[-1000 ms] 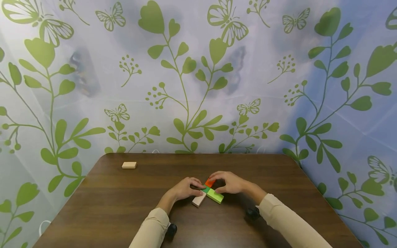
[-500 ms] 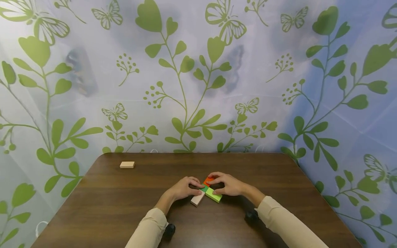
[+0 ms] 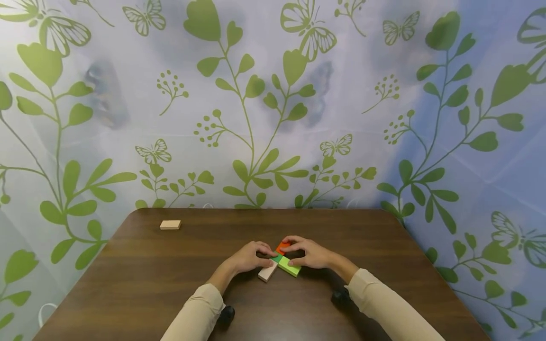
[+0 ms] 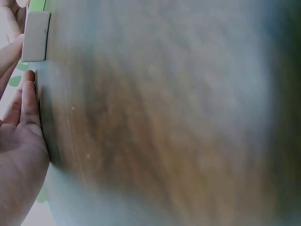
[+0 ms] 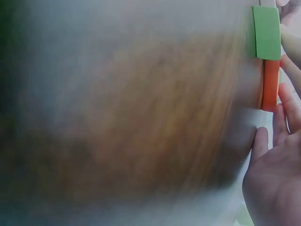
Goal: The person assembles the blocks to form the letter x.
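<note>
In the head view, several small rectangular blocks meet at their ends mid-table: a pale wooden block [image 3: 266, 273], a lime green block [image 3: 290, 267], a darker green block [image 3: 277, 257] and an orange block [image 3: 282, 247]. My left hand [image 3: 249, 257] has its thumb on the pale block and its forefinger at the darker green one, which it partly hides. With its thumb, my right hand [image 3: 310, 252] touches the lime block; its fingers reach over the orange block. The left wrist view shows the pale block [image 4: 35, 37] beside fingers; the right wrist view shows the orange block [image 5: 270, 85] at the fingertips.
Another pale wooden block [image 3: 170, 225] lies alone near the far left edge of the brown table [image 3: 204, 232]. A curtain [image 3: 358, 147] printed with green leaves and butterflies hangs behind the table. Dark camera pieces [image 3: 226, 316] sit under the wrists.
The whole head view shifts slightly, carrying table and hands a little leftward. Both hands keep their places at the blocks, and the blocks' arrangement looks the same.
</note>
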Tool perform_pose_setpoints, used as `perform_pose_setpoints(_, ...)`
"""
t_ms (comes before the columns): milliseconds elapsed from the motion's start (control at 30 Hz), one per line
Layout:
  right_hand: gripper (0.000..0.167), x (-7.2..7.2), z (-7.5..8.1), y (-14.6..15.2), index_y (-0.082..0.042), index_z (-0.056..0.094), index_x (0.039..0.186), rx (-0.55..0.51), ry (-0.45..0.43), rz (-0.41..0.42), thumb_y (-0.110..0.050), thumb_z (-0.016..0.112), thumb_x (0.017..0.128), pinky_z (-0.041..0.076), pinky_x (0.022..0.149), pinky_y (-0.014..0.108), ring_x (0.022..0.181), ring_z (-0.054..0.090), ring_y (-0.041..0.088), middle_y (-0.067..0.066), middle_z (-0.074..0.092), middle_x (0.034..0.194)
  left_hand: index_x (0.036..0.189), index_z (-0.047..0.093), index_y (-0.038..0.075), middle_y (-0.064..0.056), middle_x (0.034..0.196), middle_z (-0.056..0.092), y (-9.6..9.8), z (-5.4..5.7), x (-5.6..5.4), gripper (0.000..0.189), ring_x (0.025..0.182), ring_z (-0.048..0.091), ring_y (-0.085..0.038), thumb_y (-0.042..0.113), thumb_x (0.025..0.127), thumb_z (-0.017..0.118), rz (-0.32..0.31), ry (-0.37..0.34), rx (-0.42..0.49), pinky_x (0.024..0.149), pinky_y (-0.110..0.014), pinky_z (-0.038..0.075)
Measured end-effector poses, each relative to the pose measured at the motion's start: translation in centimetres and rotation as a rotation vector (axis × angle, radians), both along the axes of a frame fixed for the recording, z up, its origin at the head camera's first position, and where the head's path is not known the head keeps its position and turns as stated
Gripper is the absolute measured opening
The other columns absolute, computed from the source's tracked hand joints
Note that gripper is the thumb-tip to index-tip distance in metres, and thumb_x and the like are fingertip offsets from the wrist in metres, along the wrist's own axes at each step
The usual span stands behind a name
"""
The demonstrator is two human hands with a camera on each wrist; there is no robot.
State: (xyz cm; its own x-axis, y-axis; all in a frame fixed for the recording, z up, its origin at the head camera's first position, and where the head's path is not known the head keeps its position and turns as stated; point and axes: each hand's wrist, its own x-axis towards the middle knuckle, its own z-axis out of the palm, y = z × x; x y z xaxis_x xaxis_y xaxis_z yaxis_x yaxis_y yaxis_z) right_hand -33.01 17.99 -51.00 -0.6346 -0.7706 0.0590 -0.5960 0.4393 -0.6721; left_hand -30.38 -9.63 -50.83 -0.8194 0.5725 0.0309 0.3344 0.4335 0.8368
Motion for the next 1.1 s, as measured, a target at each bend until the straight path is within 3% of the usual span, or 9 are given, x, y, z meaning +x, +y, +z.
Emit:
perform_pose_setpoints(367,0.049,-0.2,-0.4,0.1,-0.008,0.064,0.142,-0.016,-0.023,-0.01,-0.024,0.075,0.097,0.029,0.112,0.064,0.145,0.035,0.038,0.013,0.042,0.157,0.118,0.079,0.007,-0.007,0.124,0.065,0.1,0.4,0.4,0.026,0.121,0.055,-0.035,0.014,0.093,0.079,0.022,-0.015,0.0,0.104,-0.058,0.042)
perform_pose_setpoints(667,0.051,-0.2,-0.1,0.0,-0.007,0.063,0.144,-0.017,-0.066,-0.012,-0.024,0.075,0.097,0.029,0.113,0.063,0.146,0.034,0.038,0.014,0.041,0.157,0.137,0.066,0.004,-0.013,0.129,0.066,-0.7,0.5,0.6,0.044,0.119,0.061,-0.034,0.015,0.096,0.076,0.007,-0.088,0.088,0.098,-0.05,0.05)
perform_pose_setpoints(900,0.051,-0.4,0.0,0.1,-0.006,0.062,0.144,0.007,-0.056,-0.012,-0.023,0.074,0.098,0.03,0.113,0.062,0.145,0.034,0.039,0.015,0.041,0.157,0.142,0.061,0.003,-0.016,0.134,0.063,-2.5,1.8,0.5,0.048,0.121,0.06,-0.035,0.014,0.097,0.075,-0.002,-0.054,0.075,0.101,-0.056,0.047)
perform_pose_setpoints(1100,0.051,-0.3,0.2,0.0,-0.007,0.062,0.144,0.008,-0.067,-0.019,-0.023,0.075,0.097,0.029,0.113,0.063,0.145,0.034,0.041,0.015,0.041,0.156,0.141,0.061,0.005,-0.022,0.136,0.06,-5.6,2.9,0.8,0.046,0.125,0.056,-0.04,0.011,0.097,0.074,0.025,-0.001,0.065,0.102,-0.059,0.044)
